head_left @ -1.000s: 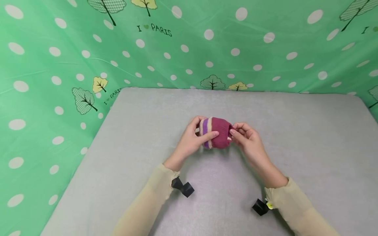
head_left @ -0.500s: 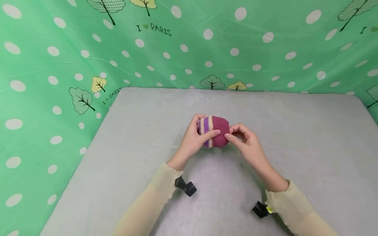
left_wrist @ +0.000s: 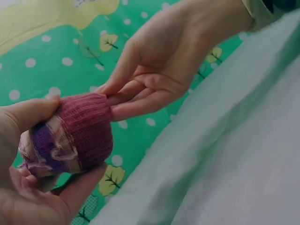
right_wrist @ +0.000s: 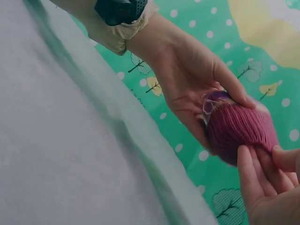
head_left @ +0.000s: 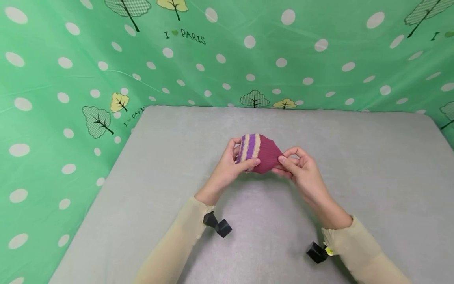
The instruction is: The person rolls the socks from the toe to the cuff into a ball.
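A balled-up knitted sock (head_left: pixel 267 154) is held above the table, maroon and ribbed on the right, with purple and beige stripes on the left. My left hand (head_left: pixel 228 161) grips its striped end, thumb lying across the front and fingers behind. At the other end, my right hand (head_left: pixel 301 167) pinches the maroon edge between thumb and fingertips, drawing the knit to a point. Loose pale threads hang from the stripes of the sock (left_wrist: pixel 89 131) in the left wrist view. From the right wrist view, the right fingertips are at the cuff edge of the sock (right_wrist: pixel 241 126); its inside is hidden.
A grey table (head_left: pixel 177 134) lies beneath both hands. Behind it and to the left hangs a green cloth (head_left: pixel 227 71) with white dots and printed trees. Each sleeve carries a small black device (head_left: pixel 223 228) near the wrist.
The maroon end, showing an open edge with something pale a second ago, is now pulled to a point rightward. The sock has tilted, its striped end rising slightly. The right hand has shifted its pinch.
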{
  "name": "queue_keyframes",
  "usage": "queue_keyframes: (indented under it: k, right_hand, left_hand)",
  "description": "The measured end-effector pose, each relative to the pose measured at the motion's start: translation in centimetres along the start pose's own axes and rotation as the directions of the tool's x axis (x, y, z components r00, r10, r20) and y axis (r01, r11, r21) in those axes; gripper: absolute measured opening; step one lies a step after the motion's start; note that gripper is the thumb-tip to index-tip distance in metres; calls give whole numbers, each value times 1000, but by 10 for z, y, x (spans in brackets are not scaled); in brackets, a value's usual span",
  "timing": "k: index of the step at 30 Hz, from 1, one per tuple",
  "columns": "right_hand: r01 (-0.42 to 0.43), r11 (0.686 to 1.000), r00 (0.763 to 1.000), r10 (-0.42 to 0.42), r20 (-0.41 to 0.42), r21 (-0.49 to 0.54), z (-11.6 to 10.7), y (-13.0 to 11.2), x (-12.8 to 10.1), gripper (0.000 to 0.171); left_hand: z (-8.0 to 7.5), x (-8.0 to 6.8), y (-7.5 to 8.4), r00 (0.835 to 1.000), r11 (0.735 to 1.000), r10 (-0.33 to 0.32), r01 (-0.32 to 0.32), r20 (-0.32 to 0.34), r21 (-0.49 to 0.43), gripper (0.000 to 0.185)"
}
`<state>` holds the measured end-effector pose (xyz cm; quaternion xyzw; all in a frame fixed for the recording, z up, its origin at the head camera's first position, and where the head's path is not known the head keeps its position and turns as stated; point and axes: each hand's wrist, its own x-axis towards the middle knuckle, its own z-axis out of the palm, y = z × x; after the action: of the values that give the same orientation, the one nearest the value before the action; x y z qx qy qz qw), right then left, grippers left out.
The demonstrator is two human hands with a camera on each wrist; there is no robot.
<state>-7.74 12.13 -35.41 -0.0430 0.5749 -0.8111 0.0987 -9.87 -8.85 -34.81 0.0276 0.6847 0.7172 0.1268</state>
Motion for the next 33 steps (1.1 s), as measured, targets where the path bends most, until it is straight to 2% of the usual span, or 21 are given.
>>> queue_keyframes:
  k: [3,5,9,12,16,18,22,25,27,29,33]
  right_hand:
    - [16,999,1000,-16,-3,32,-2,2,1,9]
    - [31,1000,999,-31,-25,-3,-3,3,2,8]
    - [51,986,996,-61,-62,-160,-1,6,4,8]
    - [46,980,996,-59,-62,-193,1,7,4,9]
    - [38,991,996,-48,-77,-127,2,6,3,11]
    - [38,993,994,-49,-96,-110,1,4,3,11]
    - [30,991,992,-46,-119,-130,0,2,1,7]
    - [66,982,995,-79,-68,-177,-3,1,0,14]
    - [140,965,990,-141,10,-220,-8,1,0,30]
    - [234,932,972,-212,104,-279,-12,0,0,52]
    - [389,839,915,-304,265,-381,-19,-3,3,89]
  left_hand:
    - [-2,1,-2,1000,993,-1,4,18,-116,53]
    - [-3,0,-4,1000,984,6,-1,22,-177,54]
    - [-3,0,-6,995,984,55,-41,81,-171,66]
    - [-1,1,-7,984,991,95,-80,148,-109,76]
    - [-2,0,-7,968,987,148,-157,201,27,84]
    - [-3,-1,-6,959,970,178,-209,222,125,92]
    - [-5,-5,-4,941,912,224,-294,254,284,98]
    - [-5,-5,-3,940,899,240,-310,244,309,93]
    - [-5,-5,-1,942,905,241,-306,235,297,92]
    - [-6,-5,0,942,911,240,-302,234,282,91]
    - [-7,-5,2,937,912,245,-310,249,269,91]
